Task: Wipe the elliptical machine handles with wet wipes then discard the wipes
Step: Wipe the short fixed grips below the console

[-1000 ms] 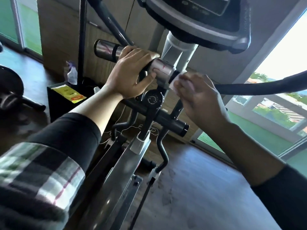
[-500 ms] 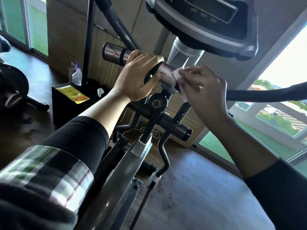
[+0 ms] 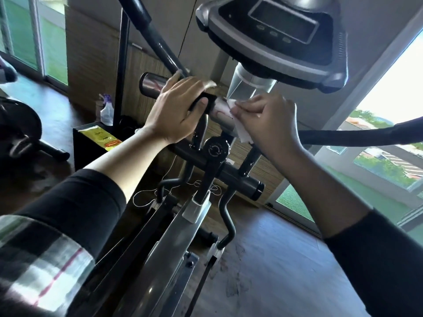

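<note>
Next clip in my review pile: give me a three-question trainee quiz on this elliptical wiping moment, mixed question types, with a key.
1. True or false: the left hand grips the fixed handlebar.
2. Which hand presses the white wipe against the metal sensor section? A) left B) right C) both
3. Fill in: the spray bottle stands on the floor to the ____ of the machine.

Key: 1 true; 2 B, the right hand; 3 left.

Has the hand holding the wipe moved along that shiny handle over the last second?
Cannot tell: the camera shifted too, and the right hand presses the wipe on the handle beside the column, as before.
</note>
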`<state>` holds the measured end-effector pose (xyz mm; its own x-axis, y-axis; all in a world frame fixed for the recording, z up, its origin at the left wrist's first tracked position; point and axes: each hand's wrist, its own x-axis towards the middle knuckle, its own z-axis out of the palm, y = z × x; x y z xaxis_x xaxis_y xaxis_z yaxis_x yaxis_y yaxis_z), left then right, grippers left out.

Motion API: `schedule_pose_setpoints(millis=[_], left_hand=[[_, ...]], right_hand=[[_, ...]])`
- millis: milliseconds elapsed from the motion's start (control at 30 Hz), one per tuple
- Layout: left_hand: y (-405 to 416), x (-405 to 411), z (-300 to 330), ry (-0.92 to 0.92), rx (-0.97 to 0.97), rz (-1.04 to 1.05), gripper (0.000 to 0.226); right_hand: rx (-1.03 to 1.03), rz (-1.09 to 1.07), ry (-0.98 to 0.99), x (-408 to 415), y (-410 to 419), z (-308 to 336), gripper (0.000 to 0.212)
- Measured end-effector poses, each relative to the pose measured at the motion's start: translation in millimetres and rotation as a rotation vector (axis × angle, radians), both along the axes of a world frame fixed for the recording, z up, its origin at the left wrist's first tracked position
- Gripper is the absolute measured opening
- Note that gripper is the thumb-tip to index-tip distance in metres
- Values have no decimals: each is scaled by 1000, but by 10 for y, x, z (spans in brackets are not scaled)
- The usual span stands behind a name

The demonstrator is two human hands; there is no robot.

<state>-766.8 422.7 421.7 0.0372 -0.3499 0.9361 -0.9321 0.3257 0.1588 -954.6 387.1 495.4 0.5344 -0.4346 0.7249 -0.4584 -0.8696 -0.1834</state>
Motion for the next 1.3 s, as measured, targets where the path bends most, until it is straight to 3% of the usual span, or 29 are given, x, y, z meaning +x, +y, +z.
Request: schedule_pose_setpoints(millis=[100,267,467,700,900,1067,1300], left_hand=[[0,142,-46,-24,49,13,35],[-24,138,-91,-39,43,20,34],[-12,128,-95,-57,19,28,35],[-80,99,-129,-44,-39,88,34],[-95,117,-136,-63,-67,83,33],[-135,123,-162,-75,-92,111,35],[-173,161,-192,-113,-154,109,38]], right_hand=[[-87,-3,27,-12,16,-71,19],[-23,13,41,239,-37,30,20],[-100,-19,62,-7,26,-29,23],[47,11,80,334,-95,116,17],[-38,57,81,53,-59,-6,20],[-4,114,91,274,-79,28,18],[-194,89,101,-57,-72,-190,21]])
